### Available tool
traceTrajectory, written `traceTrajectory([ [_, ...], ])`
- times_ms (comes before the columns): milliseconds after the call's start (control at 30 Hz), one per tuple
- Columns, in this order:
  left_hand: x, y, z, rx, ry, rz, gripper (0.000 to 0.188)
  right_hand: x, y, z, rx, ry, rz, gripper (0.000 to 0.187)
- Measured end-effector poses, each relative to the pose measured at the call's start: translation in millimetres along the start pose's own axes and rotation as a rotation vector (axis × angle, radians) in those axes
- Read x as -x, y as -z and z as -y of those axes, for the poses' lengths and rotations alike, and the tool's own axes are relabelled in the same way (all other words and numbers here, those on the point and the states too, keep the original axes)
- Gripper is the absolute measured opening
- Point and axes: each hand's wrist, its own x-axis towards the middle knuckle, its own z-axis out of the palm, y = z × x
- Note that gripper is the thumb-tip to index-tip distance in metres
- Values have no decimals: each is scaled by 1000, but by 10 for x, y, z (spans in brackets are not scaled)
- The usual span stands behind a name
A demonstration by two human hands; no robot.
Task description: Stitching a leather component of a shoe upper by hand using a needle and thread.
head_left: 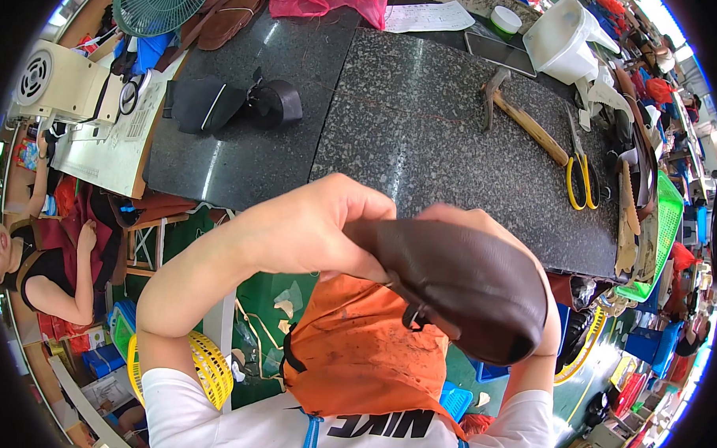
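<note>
Above my lap, I hold a dark brown leather shoe upper (475, 279) with a rounded, closed end turned toward the lower right. My left hand (339, 223) pinches its left edge between thumb and fingers. Behind the leather, my right hand (473, 220) grips from the far side, most of its fingers hidden. A small dark strap or loose end (415, 316) hangs off the lower edge. On the dark stone worktop (394, 107) in front of me lie black leather pieces (209, 104), a wooden-handled hammer (528, 123) and yellow-handled scissors (583, 173).
A cream sewing machine (67, 83) stands left, below a green fan (162, 4). Across the back are a pink plastic bag (331, 0), a paper sheet (429, 17) and a white container (566, 42). Yellow baskets (211, 369) flank me. Another person (61, 269) sits at left.
</note>
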Motion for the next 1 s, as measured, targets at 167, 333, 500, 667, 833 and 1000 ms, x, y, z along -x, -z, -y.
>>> traceTrajectory([
  [167,-35,-12,61,208,4,82,18,172,5,-89,-322,-99,-27,33],
  [333,-73,-80,100,177,-39,62,17,257,-25,-117,-658,-196,-63,38],
  [500,-69,-12,160,280,-142,54,16,431,49,-507,-373,-17,-270,32],
  [667,-11,183,136,359,-311,-178,26,-279,1070,-215,782,538,-317,25],
  [833,-225,177,673,866,-366,-430,25,-259,952,-9,953,815,-1203,35],
  [1000,-244,-101,707,976,-358,-400,21,-520,-124,-448,919,976,-689,36],
])
